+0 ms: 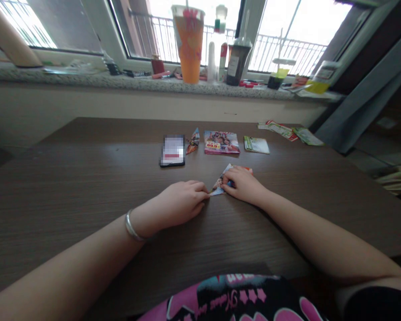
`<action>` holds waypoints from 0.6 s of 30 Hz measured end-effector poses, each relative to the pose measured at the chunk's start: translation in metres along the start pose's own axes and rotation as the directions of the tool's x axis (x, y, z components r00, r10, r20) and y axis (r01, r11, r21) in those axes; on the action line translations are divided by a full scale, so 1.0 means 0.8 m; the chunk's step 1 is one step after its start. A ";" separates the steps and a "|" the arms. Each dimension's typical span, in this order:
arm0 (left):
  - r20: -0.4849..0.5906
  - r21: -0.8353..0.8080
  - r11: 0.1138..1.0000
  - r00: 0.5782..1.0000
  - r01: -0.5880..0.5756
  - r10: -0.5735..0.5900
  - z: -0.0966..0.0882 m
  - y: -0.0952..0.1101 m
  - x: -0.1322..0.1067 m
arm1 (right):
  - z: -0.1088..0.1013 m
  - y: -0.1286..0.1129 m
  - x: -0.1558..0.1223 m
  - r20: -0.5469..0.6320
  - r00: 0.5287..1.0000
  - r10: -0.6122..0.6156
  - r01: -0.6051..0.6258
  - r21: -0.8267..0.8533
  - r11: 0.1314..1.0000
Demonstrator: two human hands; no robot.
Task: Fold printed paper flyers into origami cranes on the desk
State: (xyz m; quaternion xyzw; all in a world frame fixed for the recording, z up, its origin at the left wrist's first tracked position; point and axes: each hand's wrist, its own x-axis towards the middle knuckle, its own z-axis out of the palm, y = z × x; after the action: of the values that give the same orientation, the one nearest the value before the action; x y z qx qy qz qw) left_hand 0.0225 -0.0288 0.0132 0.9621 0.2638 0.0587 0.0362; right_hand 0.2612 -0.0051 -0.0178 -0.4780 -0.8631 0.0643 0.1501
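A folded piece of colourful printed paper [224,176] lies on the dark wooden table [87,187] in front of me. My right hand [242,183] rests on top of it, fingers curled and pressing it down. My left hand [180,203], with a silver bangle on its wrist, is closed, and its fingertips pinch the paper's near left corner. Most of the paper is hidden under my right hand.
Behind the paper lie a phone [172,150], a small folded paper shape [193,141], a stack of printed leaflets [221,142] and more leaflets [256,145] to the right. The windowsill [120,81] holds an orange cup [189,43], bottles and small items.
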 end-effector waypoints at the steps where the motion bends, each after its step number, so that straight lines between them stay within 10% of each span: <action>1: 0.004 -0.020 1.000 1.000 0.003 -0.003 -0.001 -0.001 -0.001 | 0.000 0.000 -0.001 0.000 1.000 0.001 -0.001 -0.001 1.000; 18: -0.131 -0.145 0.981 0.980 0.129 -0.148 0.017 -0.006 0.003 | -0.008 -0.009 -0.007 -0.046 0.996 -0.077 0.074 -0.080 0.994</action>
State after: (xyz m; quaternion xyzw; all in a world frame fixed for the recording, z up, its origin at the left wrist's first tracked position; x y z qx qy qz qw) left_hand 0.0239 -0.0237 -0.0004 0.9301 0.3276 0.1418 0.0868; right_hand 0.2601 -0.0139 -0.0106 -0.4520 -0.8784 0.0128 0.1549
